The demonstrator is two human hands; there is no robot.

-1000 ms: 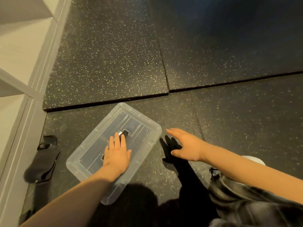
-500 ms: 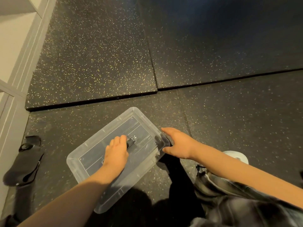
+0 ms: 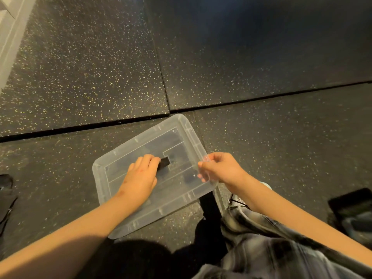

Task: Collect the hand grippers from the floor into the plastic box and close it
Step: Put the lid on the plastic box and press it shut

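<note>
Plastic box (image 3: 187, 135): lower centre of frame, on floor mat, lid on | left hand (image 3: 141, 178): flat on lid, fingers curled at dark handle | right hand (image 3: 219, 170): pinching right rim | Handling: judged light, thin, flexible, slick; grip rim edges.

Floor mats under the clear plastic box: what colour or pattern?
Black rubber floor mats with small yellowish-white flecks; head view, the only one.

Warm, dim light falls from the left onto the black speckled rubber floor (image 3: 84, 73), leaving the far right corner in deep blue-black shade. A heavy shadow pools at the bottom centre. The clear plastic lid (image 3: 187, 137) shows soft glare; wide-angle bending and motion blur smear the edges.
</note>
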